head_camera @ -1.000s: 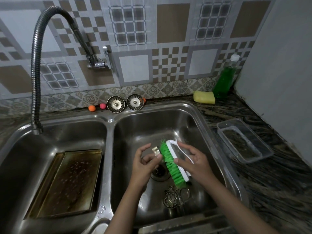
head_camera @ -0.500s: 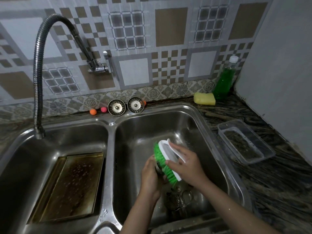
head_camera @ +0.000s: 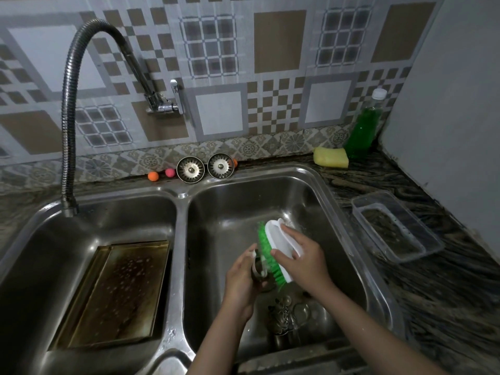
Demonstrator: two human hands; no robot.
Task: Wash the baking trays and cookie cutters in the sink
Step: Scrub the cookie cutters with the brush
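Brush (green bristles) still against cutter.

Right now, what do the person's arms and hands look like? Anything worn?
Both forearms come in bare from the bottom edge: no sleeves in view. The left hand and right hand are bare too, with no gloves. No rings, watch or bracelets show. The upper arms are out of frame.

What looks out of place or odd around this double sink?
Both sink strainers stand on edge against the backsplash behind the basins instead of sitting in the drains. The baking tray in the left basin leans tilted against the wall rather than lying flat, and its surface is darkly stained. Nothing looks spilled or broken.
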